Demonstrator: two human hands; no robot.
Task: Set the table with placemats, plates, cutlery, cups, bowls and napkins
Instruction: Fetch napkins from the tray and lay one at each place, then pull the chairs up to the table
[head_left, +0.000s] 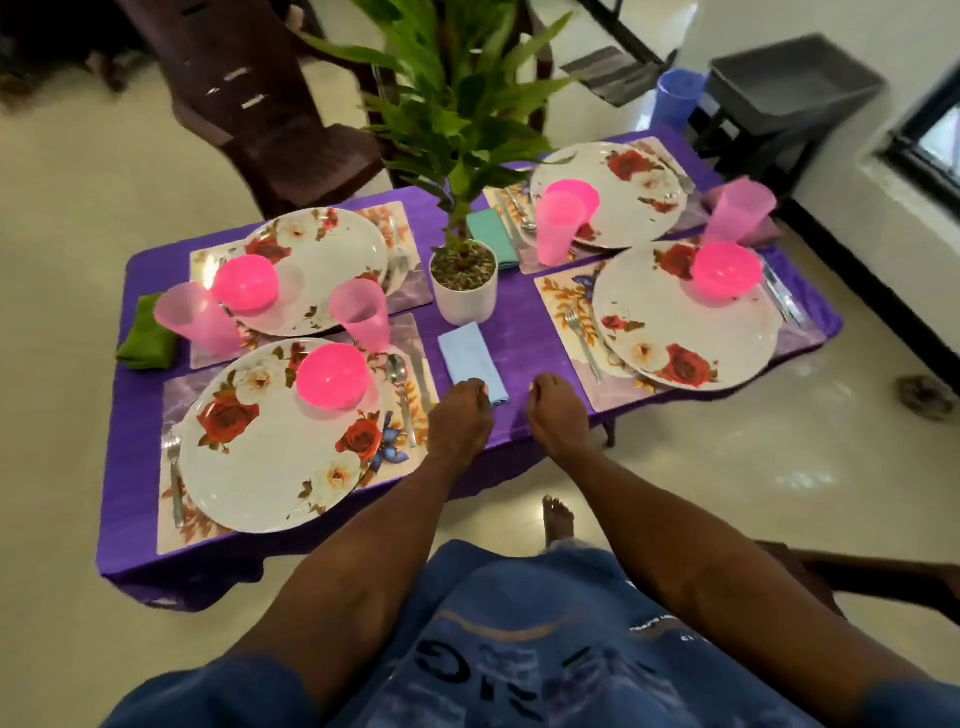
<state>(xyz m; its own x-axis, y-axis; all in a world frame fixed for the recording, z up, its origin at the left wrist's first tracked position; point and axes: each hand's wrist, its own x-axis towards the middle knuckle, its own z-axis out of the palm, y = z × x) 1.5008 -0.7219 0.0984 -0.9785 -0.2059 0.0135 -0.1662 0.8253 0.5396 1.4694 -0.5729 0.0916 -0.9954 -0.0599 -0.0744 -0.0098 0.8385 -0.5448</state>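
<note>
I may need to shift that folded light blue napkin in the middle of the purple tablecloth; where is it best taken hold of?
Pinch the folded light blue napkin at its near short edge, coming from the person's side. It lies flat and narrow, pointing away, with the white plant pot just past its far end. The left hand already rests on the near corner; the right hand sits beside it on the purple tablecloth.

The table (498, 332) is covered by a purple cloth (519, 322). Four placemats, folded napkins and a potted plant (464, 283) are laid directly on it.

bare purple cloth strip (519, 332) between placemats, potted plant (462, 280) blocking its far end, blue napkin (470, 358) lying along it
</note>
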